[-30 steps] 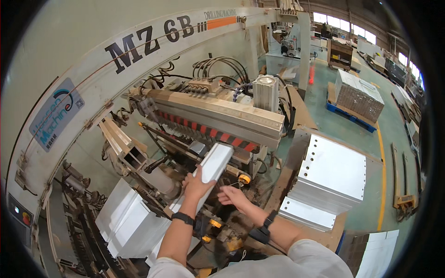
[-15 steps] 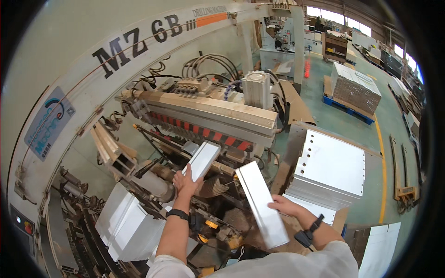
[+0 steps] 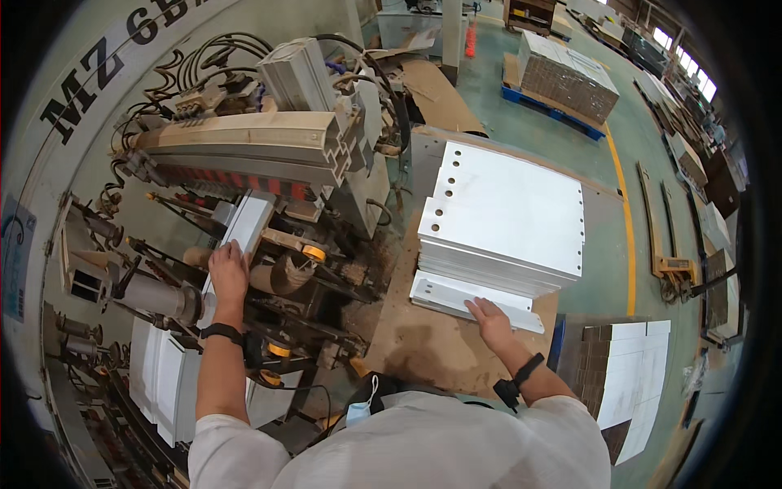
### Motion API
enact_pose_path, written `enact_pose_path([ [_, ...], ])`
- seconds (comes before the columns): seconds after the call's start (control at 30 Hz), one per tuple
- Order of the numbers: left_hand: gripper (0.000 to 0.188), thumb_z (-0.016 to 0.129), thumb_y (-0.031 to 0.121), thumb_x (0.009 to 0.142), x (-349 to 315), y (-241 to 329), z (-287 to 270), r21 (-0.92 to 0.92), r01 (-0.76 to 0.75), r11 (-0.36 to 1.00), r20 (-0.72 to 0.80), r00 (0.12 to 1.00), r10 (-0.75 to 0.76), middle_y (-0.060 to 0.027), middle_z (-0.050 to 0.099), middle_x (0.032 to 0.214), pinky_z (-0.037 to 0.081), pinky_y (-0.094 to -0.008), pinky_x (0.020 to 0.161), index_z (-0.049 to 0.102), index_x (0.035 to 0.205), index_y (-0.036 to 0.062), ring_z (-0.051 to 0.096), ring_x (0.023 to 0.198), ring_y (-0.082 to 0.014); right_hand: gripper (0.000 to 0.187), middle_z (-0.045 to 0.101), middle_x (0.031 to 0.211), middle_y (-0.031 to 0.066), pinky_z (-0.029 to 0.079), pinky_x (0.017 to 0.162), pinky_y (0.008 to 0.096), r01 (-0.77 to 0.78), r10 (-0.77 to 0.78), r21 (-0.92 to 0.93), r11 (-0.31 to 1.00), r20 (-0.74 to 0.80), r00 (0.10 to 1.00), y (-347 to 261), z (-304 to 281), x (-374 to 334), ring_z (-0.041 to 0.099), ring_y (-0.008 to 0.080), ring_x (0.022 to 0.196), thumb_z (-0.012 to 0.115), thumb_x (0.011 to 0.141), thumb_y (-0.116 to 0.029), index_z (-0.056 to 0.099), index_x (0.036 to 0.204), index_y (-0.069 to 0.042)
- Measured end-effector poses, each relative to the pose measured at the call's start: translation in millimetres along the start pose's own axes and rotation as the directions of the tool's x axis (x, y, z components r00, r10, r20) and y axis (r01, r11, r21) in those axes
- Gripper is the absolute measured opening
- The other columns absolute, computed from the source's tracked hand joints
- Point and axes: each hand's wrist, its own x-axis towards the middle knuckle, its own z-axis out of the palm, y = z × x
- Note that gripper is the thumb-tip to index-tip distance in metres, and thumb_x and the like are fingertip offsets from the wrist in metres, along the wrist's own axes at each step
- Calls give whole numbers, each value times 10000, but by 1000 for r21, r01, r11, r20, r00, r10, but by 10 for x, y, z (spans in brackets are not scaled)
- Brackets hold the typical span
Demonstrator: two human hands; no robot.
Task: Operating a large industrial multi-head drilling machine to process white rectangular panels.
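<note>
A narrow white panel (image 3: 248,216) lies under the beam of the drilling machine (image 3: 236,143). My left hand (image 3: 228,277) grips its near part, with the fingers over the top. To the right, a second narrow white panel (image 3: 444,295) with small holes rests along the near side of a stack of wide white panels (image 3: 521,208). My right hand (image 3: 492,320) lies on that narrow panel with its fingers stretched out against its near edge. Dark holes run along the left edge of the stack's top panel.
White panels (image 3: 167,379) stand at the machine's lower left, near its rails and cylinders. A brown board (image 3: 399,338) lies under the stack. Beyond are a wrapped pallet load (image 3: 566,77), a pallet jack (image 3: 672,265) and more stacked boards (image 3: 631,367). A mask (image 3: 358,411) hangs near my body.
The view has turned right. My right hand has carried its narrow panel over to the stack's near side and loosened its fingers. My left hand stays on the panel in the machine.
</note>
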Motion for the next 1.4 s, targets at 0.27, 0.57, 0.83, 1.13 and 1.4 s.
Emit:
enact_pose_path([
  [0.27,245,626,235,705,172,78,-23,127,157,979,244,952,-184,-122,578,836,404,-422,795,591,826,25,539,853,-301,574,435,1278,122,258,988,559,93,-89,-138,986,37,995,272,426,145,383,334,1197,611,711,-137,463,1236,-314],
  [0.57,387,604,96,757,-600,882,-801,-545,156,824,-63,972,-226,-201,510,1112,371,-424,932,509,1123,13,463,1083,-369,674,429,1231,186,284,981,467,35,-33,-31,999,53,998,155,424,191,365,397,1157,704,564,-12,482,1197,-71],
  [0.83,91,610,117,759,-3698,241,-1248,-207,892,402,188,439,-878,-134,601,733,477,-331,577,617,807,40,599,658,-280,342,602,936,171,427,831,404,247,-394,370,895,401,827,-823,562,291,553,343,928,661,670,-77,599,1003,-34],
  [1.13,900,756,135,605,-5199,-973,-844,245,962,120,253,56,-966,-162,256,1366,381,-447,924,267,1360,175,439,1088,-359,292,636,892,152,496,696,351,247,-418,339,908,696,584,-1242,783,117,616,301,793,647,747,-205,619,1000,-62],
  [1.4,623,578,139,732,-5316,-1081,-794,476,739,476,402,299,-866,-97,482,1116,344,-486,904,366,1318,127,459,1065,-298,278,641,871,143,504,664,343,383,-456,300,874,780,429,-2177,678,-50,625,292,764,640,761,-233,626,991,-79],
])
